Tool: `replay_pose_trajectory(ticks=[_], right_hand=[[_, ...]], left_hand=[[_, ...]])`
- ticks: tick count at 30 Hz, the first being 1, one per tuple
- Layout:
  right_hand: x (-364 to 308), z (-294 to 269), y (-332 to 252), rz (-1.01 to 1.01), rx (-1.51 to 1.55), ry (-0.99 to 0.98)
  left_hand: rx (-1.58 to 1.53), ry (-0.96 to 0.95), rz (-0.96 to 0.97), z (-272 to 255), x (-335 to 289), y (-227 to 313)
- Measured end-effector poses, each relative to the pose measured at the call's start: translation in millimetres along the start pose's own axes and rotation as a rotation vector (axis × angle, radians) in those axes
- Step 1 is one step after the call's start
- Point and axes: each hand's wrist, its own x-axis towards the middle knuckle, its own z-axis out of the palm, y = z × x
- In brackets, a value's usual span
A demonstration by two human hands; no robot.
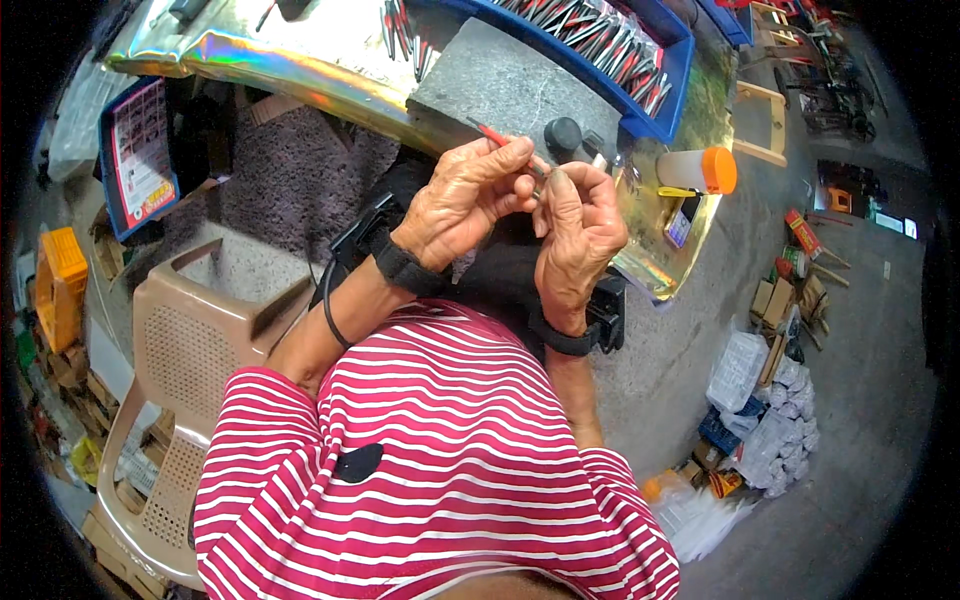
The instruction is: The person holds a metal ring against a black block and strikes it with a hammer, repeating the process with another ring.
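Observation:
My left hand (462, 198) is closed in a pinch on a slim red pen-like piece (489, 132). The dark, narrow tip of this piece points up and left, past my thumb. My right hand (580, 228) meets the left one, its thumb and fingers pressed together at the other end of the piece. Whatever lies between those right fingertips is small and mostly hidden. Both hands are in front of the table edge, just below a grey stone slab (490, 85). A round black knob-like thing (562, 135) sits on the slab, just above my right hand.
A blue tray (684, 85) at the back holds many slim red, black and grey pieces. More such pieces (403, 35) lie on the shiny table cover (300, 72). An orange-capped jar (690, 170) and a phone (682, 222) are at the right. A beige plastic chair (195, 345) stands left.

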Motion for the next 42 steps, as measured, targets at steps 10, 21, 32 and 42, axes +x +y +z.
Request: replay_pose_trajectory(ticks=[10, 21, 32, 42], right_hand=[[-2.8, -0.9, 3.0, -0.032, -0.124, 0.07], [-5.6, 4.2, 9.7, -0.207, -0.304, 0.155], [6.1, -6.7, 21.8, 0.273, 0.38, 0.102], [17.4, -17.7, 28.9, 0.381, 0.513, 0.102]], left_hand=[[-0.049, 0.019, -0.028, 1.5, -0.6, -5.4], [0.067, 0.062, 0.098, 11.7, -2.0, -8.3], [0.726, 0.086, 0.458, 10.4, 13.5, -5.4], [1.225, 0.081, 0.543, 10.8, 46.6, -1.6]])
